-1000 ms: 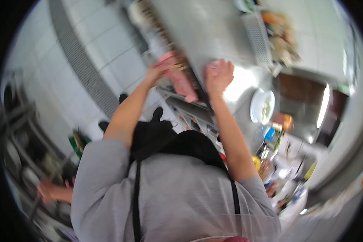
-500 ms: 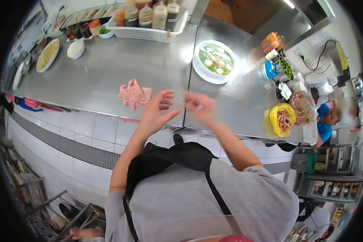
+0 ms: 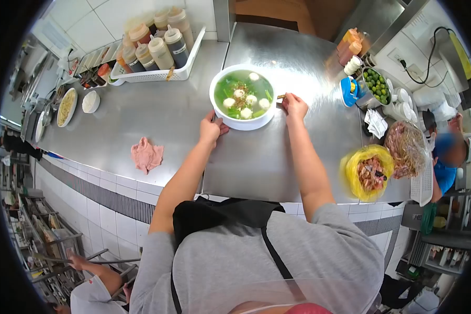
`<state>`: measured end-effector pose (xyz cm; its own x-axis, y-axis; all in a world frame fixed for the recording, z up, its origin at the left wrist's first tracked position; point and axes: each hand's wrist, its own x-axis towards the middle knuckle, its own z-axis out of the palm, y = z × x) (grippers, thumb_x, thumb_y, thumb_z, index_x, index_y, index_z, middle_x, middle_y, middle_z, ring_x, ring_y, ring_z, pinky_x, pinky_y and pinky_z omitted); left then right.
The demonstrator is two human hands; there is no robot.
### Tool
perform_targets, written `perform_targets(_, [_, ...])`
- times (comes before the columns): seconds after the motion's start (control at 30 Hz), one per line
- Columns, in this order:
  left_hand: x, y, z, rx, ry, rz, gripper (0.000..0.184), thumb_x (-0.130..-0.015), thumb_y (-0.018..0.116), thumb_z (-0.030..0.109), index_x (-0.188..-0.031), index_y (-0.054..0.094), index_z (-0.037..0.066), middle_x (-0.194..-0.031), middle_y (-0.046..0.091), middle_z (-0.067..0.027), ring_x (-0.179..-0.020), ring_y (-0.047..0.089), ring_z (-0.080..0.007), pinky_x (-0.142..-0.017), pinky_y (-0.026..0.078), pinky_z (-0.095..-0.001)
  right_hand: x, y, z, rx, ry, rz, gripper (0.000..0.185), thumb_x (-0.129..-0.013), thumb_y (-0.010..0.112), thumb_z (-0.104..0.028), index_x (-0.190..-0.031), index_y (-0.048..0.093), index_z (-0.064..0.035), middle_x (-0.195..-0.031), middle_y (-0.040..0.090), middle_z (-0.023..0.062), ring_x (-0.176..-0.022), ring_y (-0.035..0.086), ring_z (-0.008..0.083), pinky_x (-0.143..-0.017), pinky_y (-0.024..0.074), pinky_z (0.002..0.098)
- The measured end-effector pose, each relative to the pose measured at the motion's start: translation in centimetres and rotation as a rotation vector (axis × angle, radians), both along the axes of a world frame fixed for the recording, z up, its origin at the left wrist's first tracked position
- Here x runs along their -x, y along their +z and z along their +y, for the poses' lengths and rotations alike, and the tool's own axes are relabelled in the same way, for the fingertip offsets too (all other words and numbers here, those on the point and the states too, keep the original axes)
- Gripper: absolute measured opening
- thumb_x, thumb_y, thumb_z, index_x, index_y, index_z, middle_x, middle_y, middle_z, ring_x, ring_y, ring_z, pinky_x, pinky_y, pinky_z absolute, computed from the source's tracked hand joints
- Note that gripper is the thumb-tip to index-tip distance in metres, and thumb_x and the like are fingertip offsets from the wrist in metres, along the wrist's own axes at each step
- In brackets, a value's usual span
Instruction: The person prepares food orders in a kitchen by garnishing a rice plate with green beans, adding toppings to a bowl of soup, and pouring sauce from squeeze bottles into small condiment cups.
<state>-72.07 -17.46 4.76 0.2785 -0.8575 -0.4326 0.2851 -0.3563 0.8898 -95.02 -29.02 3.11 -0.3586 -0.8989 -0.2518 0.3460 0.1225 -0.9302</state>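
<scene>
A white bowl of green soup [image 3: 239, 93] with pale round balls, green leaves and brown bits on top stands on a white plate [image 3: 251, 125]. At the bowl's lower left, my left hand [image 3: 213, 130] is closed at the plate's edge, fingers curled, thumb beside the bowl. To the right of the bowl, my right hand [image 3: 296, 107] pinches a small, thin brownish thing [image 3: 281, 96] whose kind I cannot make out. A crumpled pink cloth [image 3: 147, 155] lies on the counter left of my left hand.
Squeeze bottles [image 3: 159, 49] stand in a white basket [image 3: 159, 75] at the back left. Farther left are a noodle dish [image 3: 67, 107] and a small white bowl [image 3: 91, 102]. Limes [image 3: 377, 85] and a yellow bag [image 3: 370, 172] are at right. Another person [image 3: 446, 157] is beyond.
Both hands have moved forward from over the counter's front edge to either side of the soup bowl. The view has shifted; the bowl now appears nearer the middle.
</scene>
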Motion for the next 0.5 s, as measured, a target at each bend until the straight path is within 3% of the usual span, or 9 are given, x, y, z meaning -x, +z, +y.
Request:
perform_targets(0.07, [-0.1, -2.4, -0.2, 0.001, -0.037, -0.035, 0.047, -0.081, 0.047, 0.002, -0.126, 0.034, 0.000, -0.093, 0.058, -0.0127, -0.071, 0.059, -0.0183, -0.059, 0.052, -0.0284, 0.4, -0.2, 0.9, -0.044, 0.089, -0.054, 0.026, -0.078, 0.061, -0.015, -0.091, 0.055, 0.0067, -0.075, 0.060, 0.0119, -0.061, 0.059, 0.0171, -0.055, 0.0509, 0.0276])
perform_targets(0.13, [0.1, -1.6, -0.7, 0.018, -0.002, -0.034, 0.047, -0.079, 0.048, 0.001, -0.125, 0.038, 0.001, -0.094, 0.058, -0.0125, -0.063, 0.059, -0.0176, -0.053, 0.051, -0.0267, 0.8, -0.3, 3.4, -0.096, 0.225, -0.080, 0.029, -0.085, 0.051, -0.023, -0.088, 0.053, 0.0056, -0.074, 0.059, 0.0121, -0.062, 0.060, 0.0199, -0.054, 0.0518, 0.0298])
perform_targets(0.2, [1.8, -1.3, -0.7, 0.021, 0.102, 0.046, 0.047, -0.078, 0.048, -0.002, -0.124, 0.040, 0.003, -0.096, 0.058, -0.0121, -0.065, 0.059, -0.0168, -0.051, 0.051, -0.0261, 1.2, -2.7, 4.2, -0.160, 0.391, -0.053, 0.021, -0.084, 0.049, -0.014, -0.094, 0.054, 0.0030, -0.077, 0.059, 0.0114, -0.062, 0.059, 0.0198, -0.056, 0.0531, 0.0322])
perform_targets(0.3, [3.3, -0.5, -1.6, -0.024, 0.099, 0.129, 0.051, -0.079, 0.047, -0.003, -0.127, 0.037, 0.008, -0.097, 0.058, -0.0103, -0.070, 0.060, -0.0159, -0.056, 0.051, -0.0250, 0.5, 0.5, 5.4, -0.112, 0.456, -0.070, 0.033, -0.079, 0.052, -0.005, -0.110, 0.046, 0.0057, -0.080, 0.059, 0.0134, -0.064, 0.059, 0.0205, -0.056, 0.0528, 0.0313])
perform_targets(0.43, [4.1, -1.7, -3.6, 0.014, -0.090, 0.131, 0.052, -0.079, 0.040, -0.002, -0.129, 0.036, 0.010, -0.092, 0.059, -0.0083, -0.073, 0.059, -0.0150, -0.060, 0.051, -0.0262, 1.4, 1.9, 2.4, -0.131, 0.375, 0.090, 0.045, -0.076, 0.051, 0.004, -0.118, 0.036, 0.0056, -0.082, 0.057, 0.0169, -0.065, 0.060, 0.0238, -0.057, 0.0539, 0.0350])
perform_targets(0.5, [4.1, -3.4, -5.3, 0.005, -0.269, 0.060, 0.055, -0.078, 0.039, -0.001, -0.131, 0.033, 0.013, -0.095, 0.057, -0.0084, -0.073, 0.058, -0.0147, -0.062, 0.050, -0.0274, 2.3, 1.3, -0.1, -0.070, 0.323, 0.006, 0.048, -0.076, 0.049, 0.006, -0.120, 0.032, 0.0037, -0.087, 0.055, 0.0190, -0.066, 0.060, 0.0274, -0.058, 0.0544, 0.0392])
